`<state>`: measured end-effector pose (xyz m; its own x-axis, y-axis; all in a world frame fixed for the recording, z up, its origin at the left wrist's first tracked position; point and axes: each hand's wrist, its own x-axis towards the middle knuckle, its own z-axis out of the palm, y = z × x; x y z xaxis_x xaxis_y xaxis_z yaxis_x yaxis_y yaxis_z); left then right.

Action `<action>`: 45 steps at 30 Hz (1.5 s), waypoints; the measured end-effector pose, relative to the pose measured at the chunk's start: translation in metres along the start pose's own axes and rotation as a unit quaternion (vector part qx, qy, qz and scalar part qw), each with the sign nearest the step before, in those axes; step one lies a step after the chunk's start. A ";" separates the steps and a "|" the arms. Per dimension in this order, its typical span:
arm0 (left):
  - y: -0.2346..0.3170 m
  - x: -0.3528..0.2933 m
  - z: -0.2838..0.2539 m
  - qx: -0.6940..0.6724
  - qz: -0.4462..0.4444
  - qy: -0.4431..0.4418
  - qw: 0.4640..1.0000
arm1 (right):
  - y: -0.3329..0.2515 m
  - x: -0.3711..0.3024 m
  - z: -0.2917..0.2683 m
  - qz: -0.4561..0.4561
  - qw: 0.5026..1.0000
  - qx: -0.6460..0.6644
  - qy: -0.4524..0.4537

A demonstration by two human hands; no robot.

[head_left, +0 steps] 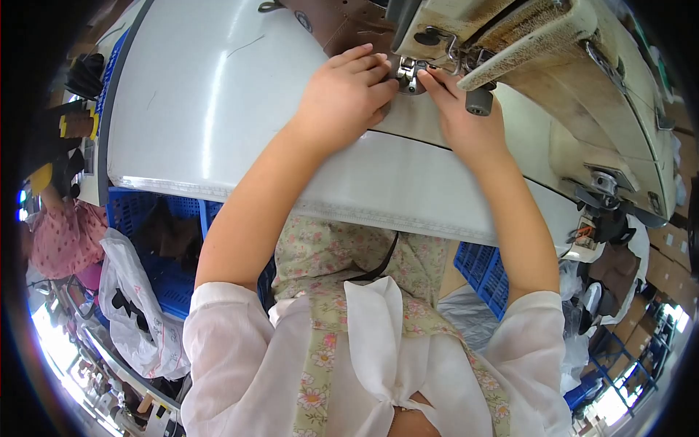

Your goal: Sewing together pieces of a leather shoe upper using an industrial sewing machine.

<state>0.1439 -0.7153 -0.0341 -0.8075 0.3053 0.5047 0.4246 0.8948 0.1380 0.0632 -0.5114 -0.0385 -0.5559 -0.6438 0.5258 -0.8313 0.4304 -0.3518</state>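
A brown leather piece (348, 28) with small holes along it lies on the sewing machine's bed, running under the presser foot (411, 75). My left hand (346, 93) is curled over its near edge, just left of the foot, fingers bent and close together. On the other side of the foot, my right hand (472, 120) has its fingertips drawn together close to the needle area. What they pinch is too small and partly hidden to name. The sewing machine's head (539, 58) stands over my right fingers.
The white tabletop (167, 109) has a loose thread (246, 46) on it. Blue crates (175, 284) stand below its left side, beside a white plastic bag (138, 313). Another person's pink sleeve (69, 237) shows at far left. Thread spools (76, 125) stand by the left edge.
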 end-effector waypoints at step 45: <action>-0.006 0.007 0.001 -0.021 -0.017 0.017 0.999 | -0.013 -0.002 0.005 0.063 0.998 -0.006 -0.012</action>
<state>0.1347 -0.7180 -0.0323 -0.8079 0.2625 0.5276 0.4140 0.8900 0.1911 0.0751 -0.5189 -0.0384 -0.6564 -0.5993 0.4583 -0.7544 0.5164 -0.4052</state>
